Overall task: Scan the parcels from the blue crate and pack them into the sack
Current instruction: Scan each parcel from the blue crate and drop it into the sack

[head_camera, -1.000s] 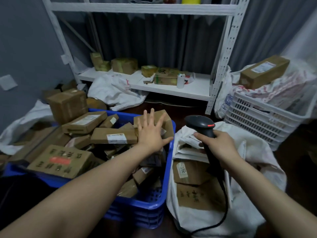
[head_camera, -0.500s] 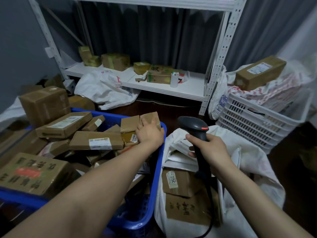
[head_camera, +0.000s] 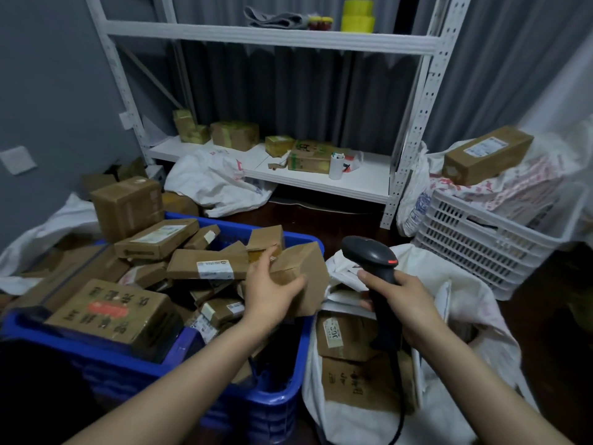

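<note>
A blue crate (head_camera: 282, 403) at lower left is heaped with brown cardboard parcels. My left hand (head_camera: 269, 293) grips one small brown parcel (head_camera: 305, 271), lifted over the crate's right rim. My right hand (head_camera: 404, 303) holds a black barcode scanner (head_camera: 369, 255) by its handle, head up, just right of the parcel; its cable hangs down. Below it the white sack (head_camera: 465, 319) lies open, with parcels (head_camera: 343, 338) inside.
A white perforated crate (head_camera: 481, 245) with printed bags and a long box (head_camera: 487, 154) stands at right. A white metal shelf (head_camera: 321, 181) behind carries boxes and a white cup. More boxes and white sacks (head_camera: 218, 181) lie on the dark floor at left.
My left hand went from resting flat on a parcel in the crate to gripping it and lifting it toward the scanner. The scanner hand stayed over the sack.
</note>
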